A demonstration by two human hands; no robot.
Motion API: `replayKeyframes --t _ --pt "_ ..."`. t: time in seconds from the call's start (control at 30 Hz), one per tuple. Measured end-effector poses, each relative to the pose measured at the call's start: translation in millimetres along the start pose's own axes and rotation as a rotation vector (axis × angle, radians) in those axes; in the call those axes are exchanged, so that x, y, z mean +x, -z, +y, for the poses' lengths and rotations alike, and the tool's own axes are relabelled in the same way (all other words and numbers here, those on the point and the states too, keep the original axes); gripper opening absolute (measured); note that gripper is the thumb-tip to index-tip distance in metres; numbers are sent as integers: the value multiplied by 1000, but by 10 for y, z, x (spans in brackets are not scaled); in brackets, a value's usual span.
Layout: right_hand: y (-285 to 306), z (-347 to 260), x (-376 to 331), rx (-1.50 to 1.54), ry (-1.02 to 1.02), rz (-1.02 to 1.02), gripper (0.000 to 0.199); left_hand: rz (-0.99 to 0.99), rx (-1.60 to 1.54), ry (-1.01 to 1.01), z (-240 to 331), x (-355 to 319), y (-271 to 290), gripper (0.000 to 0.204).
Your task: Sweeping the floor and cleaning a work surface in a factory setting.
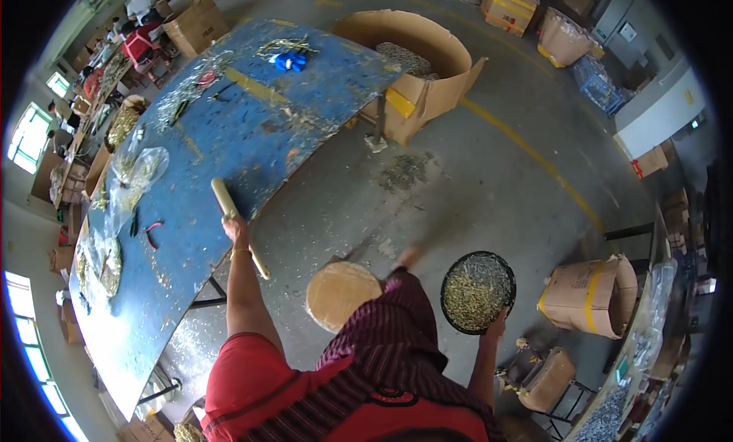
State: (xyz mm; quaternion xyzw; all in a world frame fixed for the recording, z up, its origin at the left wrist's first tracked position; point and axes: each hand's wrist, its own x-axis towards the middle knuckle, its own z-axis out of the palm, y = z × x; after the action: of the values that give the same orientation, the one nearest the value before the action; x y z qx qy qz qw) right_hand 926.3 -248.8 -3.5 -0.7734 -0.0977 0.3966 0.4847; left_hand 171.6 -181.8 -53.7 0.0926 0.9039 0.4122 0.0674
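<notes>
A black round pan heaped with small brass pieces is gripped at its lower rim by the right hand, out to the right above bare floor. A wooden stick is clasped by the left hand, its long axis slanting up-left across the edge of the blue table; a round wooden stool stands between, with open floor beyond.

A factory workshop floor for sorting small metal parts.

Bare concrete floor with yellow lines, a worn blue counter at ten o'clock strewn with metal bits, open cardboard boxes at twelve o'clock, a cardboard drum at four, people seated at eleven.
</notes>
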Motion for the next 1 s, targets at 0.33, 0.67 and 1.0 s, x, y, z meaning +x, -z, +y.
replayKeyframes --t 0.33,0.67,1.0 --pt "-1253 -1259 875 354 -60 -101 67 -233 62 -150 2607 -775 -3175 27" --pt "-2214 -2547 2336 396 23 -102 69 -980 438 -509 3700 -2661 -4808 22" --pt "-3791 -3707 3770 287 16 -426 65 -514 -316 -374 3696 -1603 -3739 34"
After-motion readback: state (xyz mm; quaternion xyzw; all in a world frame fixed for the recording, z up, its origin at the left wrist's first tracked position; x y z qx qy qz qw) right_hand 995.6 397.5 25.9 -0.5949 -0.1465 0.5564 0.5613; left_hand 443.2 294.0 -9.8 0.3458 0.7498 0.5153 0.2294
